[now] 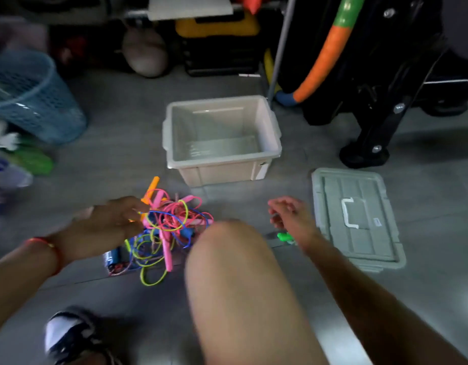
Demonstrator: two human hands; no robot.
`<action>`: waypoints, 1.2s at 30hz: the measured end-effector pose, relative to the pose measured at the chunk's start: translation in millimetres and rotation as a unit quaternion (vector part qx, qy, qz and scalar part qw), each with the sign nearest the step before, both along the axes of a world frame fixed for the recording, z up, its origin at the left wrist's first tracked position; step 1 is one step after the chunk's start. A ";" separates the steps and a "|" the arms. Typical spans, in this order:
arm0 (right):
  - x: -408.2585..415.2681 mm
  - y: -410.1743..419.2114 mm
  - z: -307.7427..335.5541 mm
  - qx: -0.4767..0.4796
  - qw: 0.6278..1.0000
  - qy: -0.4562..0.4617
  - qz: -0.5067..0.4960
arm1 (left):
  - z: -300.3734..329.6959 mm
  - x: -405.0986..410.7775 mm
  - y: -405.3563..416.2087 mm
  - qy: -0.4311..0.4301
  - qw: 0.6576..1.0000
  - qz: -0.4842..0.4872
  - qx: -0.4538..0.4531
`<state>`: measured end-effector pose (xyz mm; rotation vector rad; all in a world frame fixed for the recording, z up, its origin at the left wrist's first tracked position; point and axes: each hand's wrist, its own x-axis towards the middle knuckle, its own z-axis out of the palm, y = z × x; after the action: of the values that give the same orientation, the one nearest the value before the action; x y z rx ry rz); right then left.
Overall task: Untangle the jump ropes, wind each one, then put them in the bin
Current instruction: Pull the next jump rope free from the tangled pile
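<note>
A tangle of jump ropes (169,227) in pink, yellow-green, blue and orange lies on the grey floor, just in front of my raised knee (235,272). My left hand (109,225) grips the left side of the tangle at an orange handle (150,192). My right hand (290,219) hovers to the right of the knee with fingers spread and nothing in it. A green handle (285,237) lies on the floor beneath that hand. The white plastic bin (272,133) stands behind the ropes with nothing inside.
The bin's grey lid (359,219) lies flat to the right. A blue mesh basket (30,98) is at the far left. A black folded frame (385,114), a foam-covered hoop (325,59) and a yellow toolbox (217,27) stand behind. My shoe (69,335) is at the lower left.
</note>
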<state>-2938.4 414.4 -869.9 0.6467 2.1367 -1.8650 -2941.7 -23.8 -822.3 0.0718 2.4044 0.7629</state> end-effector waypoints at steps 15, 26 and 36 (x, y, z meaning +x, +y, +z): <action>-111.2 -263.6 1.3 0.476 0.556 0.077 0.677 | 84.4 71.7 -53.6 0.008 0.982 0.046 -0.185; 18.6 -396.2 -164.8 0.436 0.532 0.203 0.697 | 47.6 121.1 -126.2 -0.080 0.956 0.118 -0.255; 36.0 -448.9 -171.0 0.515 0.635 0.136 0.560 | 50.5 128.2 -139.6 -0.070 0.952 0.108 -0.279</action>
<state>-2902.4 -34.6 -1040.9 -0.8177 2.5768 0.0178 -2813.5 -163.4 -771.8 -0.4639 2.4229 0.1448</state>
